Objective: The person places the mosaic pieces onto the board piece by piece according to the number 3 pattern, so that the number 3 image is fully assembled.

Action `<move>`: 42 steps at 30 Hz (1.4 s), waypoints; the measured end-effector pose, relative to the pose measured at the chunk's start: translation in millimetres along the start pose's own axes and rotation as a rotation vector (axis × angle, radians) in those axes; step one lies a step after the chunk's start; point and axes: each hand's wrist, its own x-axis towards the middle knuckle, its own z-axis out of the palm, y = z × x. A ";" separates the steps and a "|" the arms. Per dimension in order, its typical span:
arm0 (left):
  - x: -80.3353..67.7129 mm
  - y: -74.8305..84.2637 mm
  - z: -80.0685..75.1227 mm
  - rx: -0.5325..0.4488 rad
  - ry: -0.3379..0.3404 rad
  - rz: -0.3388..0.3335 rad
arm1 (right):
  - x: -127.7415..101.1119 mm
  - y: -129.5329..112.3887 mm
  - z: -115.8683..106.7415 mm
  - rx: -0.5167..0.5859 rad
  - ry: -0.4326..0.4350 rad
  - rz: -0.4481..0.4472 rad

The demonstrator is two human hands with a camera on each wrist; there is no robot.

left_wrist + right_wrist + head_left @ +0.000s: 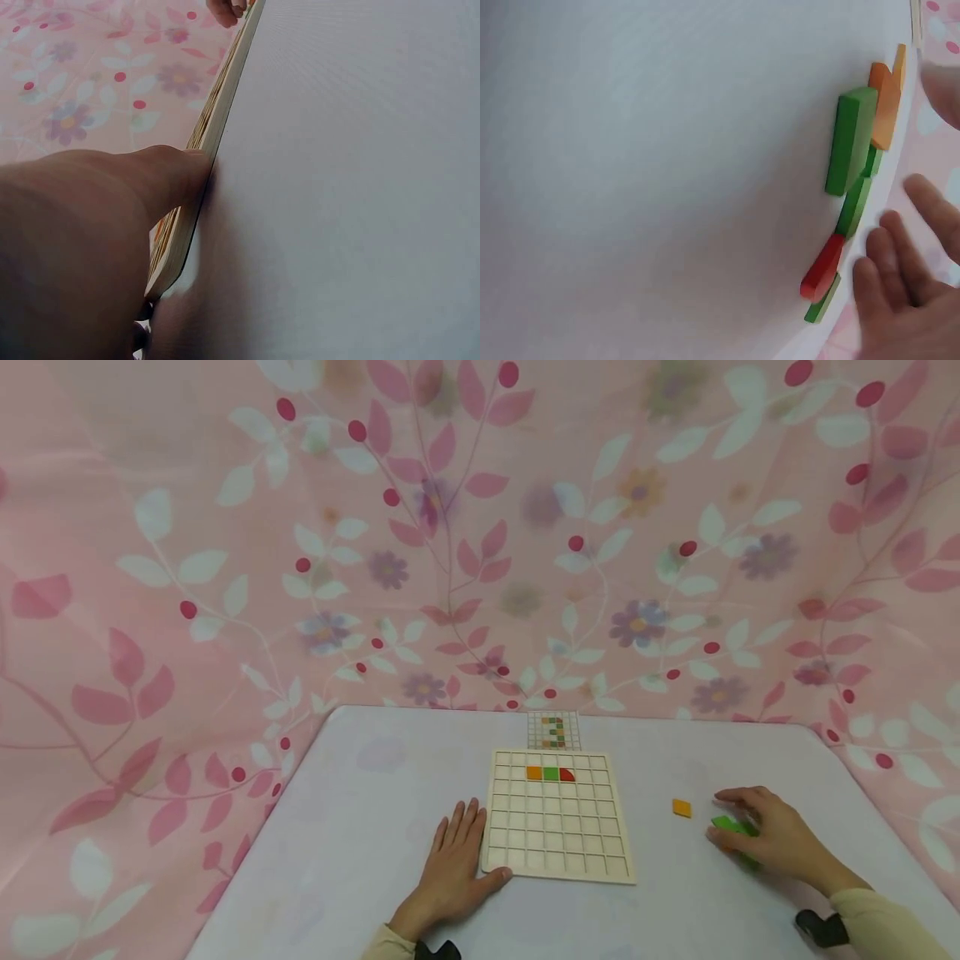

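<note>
My left hand (450,872) rests flat with spread fingers along the left side of a wooden grid board (558,827). Its thumb touches the board's near edge, also seen in the left wrist view. In one row near the board's far side lie an orange square tile (534,773), a green square tile (551,774) and a red rounded tile (567,775). My right hand (776,839) is over loose tiles on the right, fingers apart and slightly bent. In the right wrist view these include a green tile (851,142), an orange tile (885,112) and a red tile (823,268).
A small pattern card (554,731) with coloured squares on a grid lies just behind the board. Between board and right hand, a single orange tile (682,808) sits on the white tabletop (360,810). A pink floral cloth (480,568) hangs behind the table.
</note>
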 end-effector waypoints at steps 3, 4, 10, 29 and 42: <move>0.6 -0.8 -0.1 0.010 -0.012 -0.010 | -0.6 4.0 -8.3 0.003 0.066 0.016; 0.9 -0.9 0.0 0.013 -0.014 -0.012 | -1.2 6.2 -10.9 -0.005 0.092 0.025; 2.1 -1.5 0.4 0.018 -0.020 -0.015 | -8.6 24.0 -22.2 -0.032 0.020 0.202; 1.7 -1.7 1.5 0.016 -0.022 -0.014 | -9.8 26.2 -22.3 -0.009 -0.095 0.313; 0.2 -1.7 0.0 0.010 -0.014 -0.005 | 3.8 18.9 -13.8 -0.038 -0.055 0.231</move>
